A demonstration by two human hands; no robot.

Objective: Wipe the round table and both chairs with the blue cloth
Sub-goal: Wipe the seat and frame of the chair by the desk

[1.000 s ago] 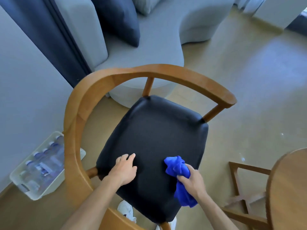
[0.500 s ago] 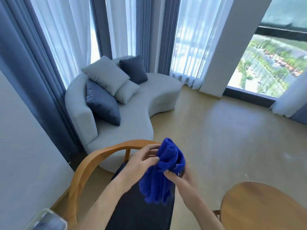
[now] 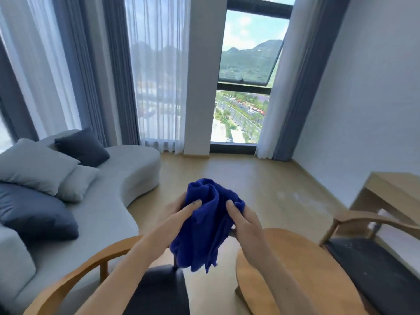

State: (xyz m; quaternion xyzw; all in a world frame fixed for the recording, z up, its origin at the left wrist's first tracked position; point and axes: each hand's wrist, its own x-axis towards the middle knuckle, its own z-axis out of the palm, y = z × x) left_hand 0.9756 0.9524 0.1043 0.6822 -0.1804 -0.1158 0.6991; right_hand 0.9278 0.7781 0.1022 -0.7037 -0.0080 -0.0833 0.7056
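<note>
Midair, both hands grip the blue cloth (image 3: 205, 226) above chair (image 3: 75, 277).

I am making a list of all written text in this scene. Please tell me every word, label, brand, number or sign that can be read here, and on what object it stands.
None: no text can be read in the head view.
The blue cloth, held up by the left hand and right hand, shows no label or tag.
The round table, both chairs and the cushions are plain.
The street outside the window is too small and blurred to show any sign.
</note>
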